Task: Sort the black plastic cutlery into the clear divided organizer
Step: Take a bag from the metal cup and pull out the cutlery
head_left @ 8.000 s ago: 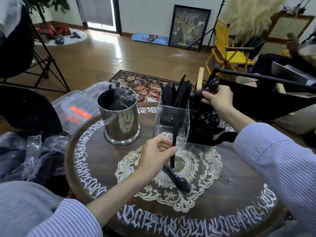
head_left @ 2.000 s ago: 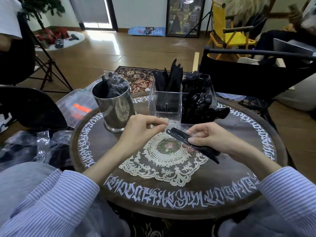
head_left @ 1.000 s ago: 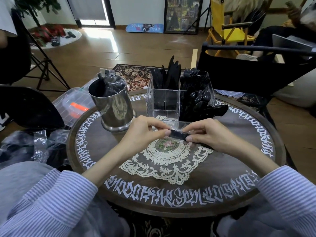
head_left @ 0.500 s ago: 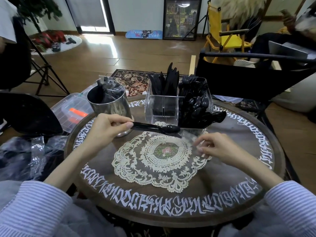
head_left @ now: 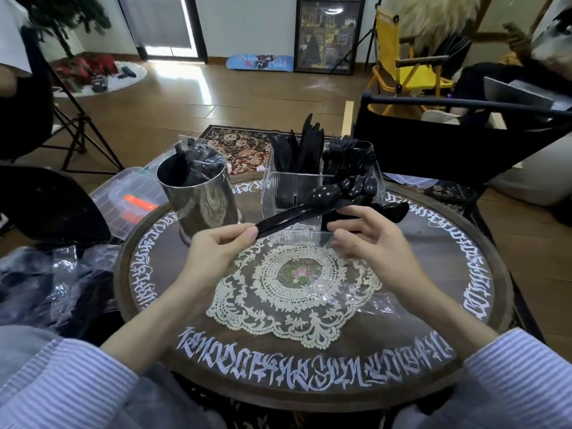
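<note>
My left hand (head_left: pixel 216 249) pinches the handle ends of a small bundle of black plastic cutlery (head_left: pixel 297 209), a spoon bowl uppermost, held level above the table and pointing right toward the clear divided organizer (head_left: pixel 294 190). The organizer stands at the table's far middle; knives fill its left back part, forks and spoons its right side. My right hand (head_left: pixel 368 239) hovers just below the bundle's far end with loosely curled fingers; its thumb reaches toward the cutlery, contact unclear. A clear plastic wrapper (head_left: pixel 349 295) lies on the lace doily under that hand.
A steel cup (head_left: pixel 201 199) holding wrapped black cutlery stands left of the organizer. The round wooden table (head_left: pixel 309 376) carries a lace doily (head_left: pixel 297 289). Plastic bags (head_left: pixel 52 283) and a clear storage box (head_left: pixel 130 196) lie off the left edge. A black chair (head_left: pixel 458 134) stands behind.
My left hand has lifted the cutlery bundle and swung it right toward the organizer. My right hand let the wrapper drop onto the doily and rose toward the bundle's far end.
</note>
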